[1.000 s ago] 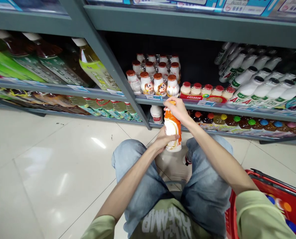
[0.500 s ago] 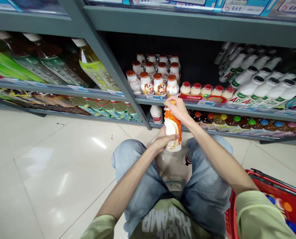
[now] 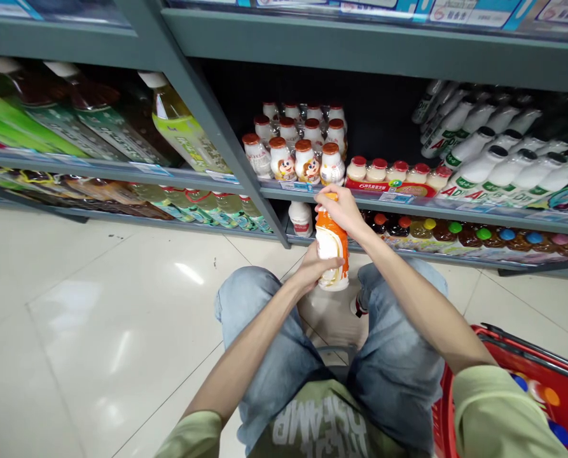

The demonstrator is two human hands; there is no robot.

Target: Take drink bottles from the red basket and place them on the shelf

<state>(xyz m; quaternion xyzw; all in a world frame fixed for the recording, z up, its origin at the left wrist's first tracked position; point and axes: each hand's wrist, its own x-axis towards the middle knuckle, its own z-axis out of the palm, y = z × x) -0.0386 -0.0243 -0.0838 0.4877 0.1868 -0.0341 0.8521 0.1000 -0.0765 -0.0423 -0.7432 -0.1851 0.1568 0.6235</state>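
An orange and white drink bottle (image 3: 332, 245) is held upright between my two hands, above my knees and in front of the shelf. My left hand (image 3: 313, 266) wraps around its lower part, with the thumb lying across the label. My right hand (image 3: 339, 207) is closed over the top, so the cap is mostly hidden. Just behind the bottle, on the bottom shelf, stands a white bottle (image 3: 300, 219). Small white bottles with orange-brown caps (image 3: 304, 159) stand in rows on the shelf above.
A red shopping basket (image 3: 526, 362) with several capped items sits at my right. A red-capped multipack (image 3: 393, 178) and white bottles with dark caps (image 3: 493, 172) fill the shelf rightward. Large tea bottles (image 3: 102, 114) lean at left, beyond the grey shelf post (image 3: 217, 121).
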